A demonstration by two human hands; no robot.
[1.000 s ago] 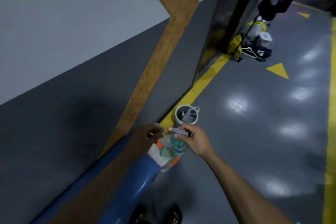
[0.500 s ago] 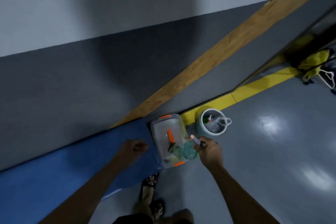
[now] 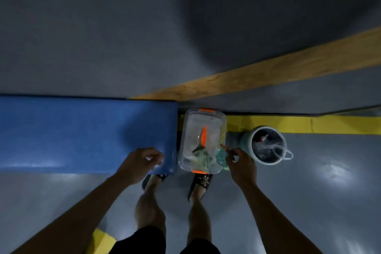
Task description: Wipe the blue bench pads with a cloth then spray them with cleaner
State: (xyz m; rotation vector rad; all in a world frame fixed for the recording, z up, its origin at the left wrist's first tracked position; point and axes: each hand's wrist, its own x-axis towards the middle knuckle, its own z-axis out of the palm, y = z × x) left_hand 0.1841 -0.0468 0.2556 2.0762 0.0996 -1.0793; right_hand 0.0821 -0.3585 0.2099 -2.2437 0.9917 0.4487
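Observation:
The blue bench pad [image 3: 82, 134] runs along the wall on the left. Just past its right end stands a clear plastic bin [image 3: 203, 118] with orange latches, holding crumpled greenish cloths [image 3: 203, 160] and an orange-handled tool [image 3: 203, 138]. My right hand [image 3: 241, 164] grips a small teal spray bottle [image 3: 221, 158] at the bin's front right corner. My left hand [image 3: 142, 163] hovers with curled fingers over the pad's front right corner; a small pale spot shows at its fingers, too blurred to identify.
A pale bucket [image 3: 247, 140] with white items inside stands right of the bin on the glossy grey floor. A yellow floor stripe [image 3: 299, 125] follows the wall. My sandalled feet [image 3: 200, 181] are just in front of the bin.
My view has swung from along the wall to straight down. My left hand left the bottle and moved over the pad's end. My right hand brought the bottle down to the bin.

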